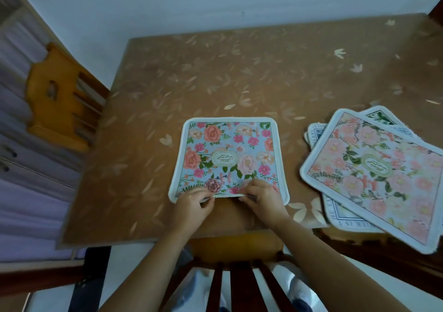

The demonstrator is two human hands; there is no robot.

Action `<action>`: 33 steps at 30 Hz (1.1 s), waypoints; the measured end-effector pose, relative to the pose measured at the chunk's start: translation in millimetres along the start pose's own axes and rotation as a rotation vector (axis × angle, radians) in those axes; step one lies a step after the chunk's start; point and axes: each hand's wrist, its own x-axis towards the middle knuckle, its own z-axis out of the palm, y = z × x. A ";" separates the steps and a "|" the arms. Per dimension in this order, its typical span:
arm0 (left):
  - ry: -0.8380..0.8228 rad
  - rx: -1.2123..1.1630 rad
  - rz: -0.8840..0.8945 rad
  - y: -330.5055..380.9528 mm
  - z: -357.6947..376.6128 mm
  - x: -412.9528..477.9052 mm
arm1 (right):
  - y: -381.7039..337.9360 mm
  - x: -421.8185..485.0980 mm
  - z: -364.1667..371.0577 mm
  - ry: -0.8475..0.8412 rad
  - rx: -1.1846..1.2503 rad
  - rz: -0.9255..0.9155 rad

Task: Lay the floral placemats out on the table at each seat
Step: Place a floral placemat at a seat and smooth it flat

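Note:
A blue floral placemat with a white border lies flat on the brown table, in front of the near seat. My left hand pinches its near edge at the left. My right hand pinches the same edge at the right. A stack of several more floral placemats rests at the table's right side, fanned out, with a pink-flowered one on top that overhangs the near edge.
A dark wooden chair back stands just below my hands at the near edge. A yellow wooden chair sits at the table's left side. The white wall runs behind the table. Drawers are at the far left.

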 end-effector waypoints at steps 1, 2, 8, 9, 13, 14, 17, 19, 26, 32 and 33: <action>0.009 0.002 -0.009 -6.3 -3.7 -2.1 | -5.2 3.0 5.7 -0.002 0.000 -0.008; 0.019 0.005 -0.019 -12.1 -6.7 -4.8 | -9.9 5.6 10.7 -0.006 -0.002 -0.016; -0.008 -0.004 -0.016 -33.7 -8.8 -16.6 | -18.2 4.2 27.9 -0.024 -0.046 0.016; -0.019 0.004 0.000 -35.5 -7.4 -18.1 | -18.4 2.3 28.6 -0.026 -0.050 0.034; -0.027 -0.021 0.007 -42.3 -3.0 -23.7 | -23.3 -3.0 32.0 -0.012 -0.061 0.086; -0.029 -0.028 0.006 -44.3 -2.5 -24.5 | -24.8 -4.2 33.3 -0.005 -0.066 0.100; -0.041 -0.018 0.019 -49.0 -3.9 -27.3 | -27.8 -7.6 36.3 0.020 -0.076 0.129; -0.048 0.007 0.047 -52.3 -6.4 -30.0 | -30.3 -8.6 38.1 0.037 -0.076 0.132; -0.011 0.032 0.063 -58.4 -19.0 -33.9 | -37.9 -9.8 36.9 0.099 -0.012 0.134; 0.029 -0.044 -0.006 -59.7 -33.8 -31.5 | -35.4 -14.8 30.5 0.118 -0.017 0.137; 0.034 -0.062 -0.025 -59.2 -35.7 -31.1 | -35.3 -15.7 30.2 0.115 -0.018 0.131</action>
